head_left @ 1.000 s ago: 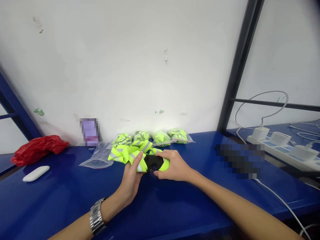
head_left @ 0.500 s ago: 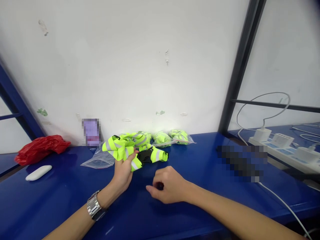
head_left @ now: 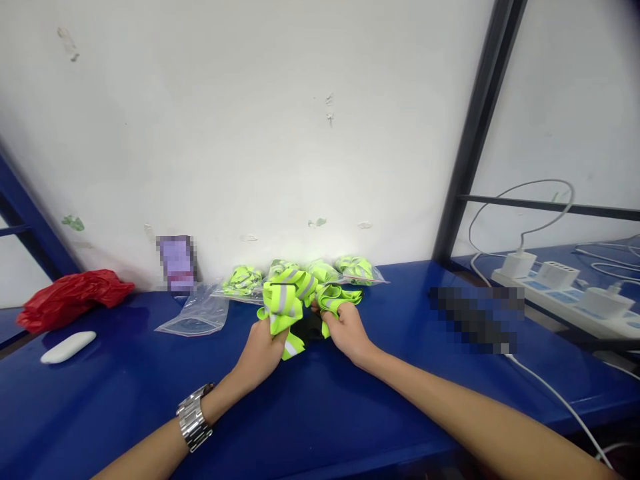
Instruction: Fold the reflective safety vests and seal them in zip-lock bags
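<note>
Left hand [head_left: 260, 353], steel watch [head_left: 194, 418] on its wrist, closed on a bunched fold of neon-yellow reflective webbing [head_left: 283, 300]. Further left, on the blue counter [head_left: 350, 417], a red plastic bag [head_left: 70, 300] and a white oblong object [head_left: 67, 348]; nearer the hand, a clear zip bag [head_left: 197, 313]. Between the hands, black fabric [head_left: 307, 328], mostly hidden by webbing and fingers, its shape hard to make out. Right hand [head_left: 347, 332] just beside the left, pinching another loop of webbing, both grips close together, seemingly to keep the loose bundle gathered. Behind, zip bags of yellow bundles [head_left: 350, 270] against the wall. Far right, a power strip [head_left: 555, 293]; a pixelated patch [head_left: 475, 320] near it, unreadable.
</note>
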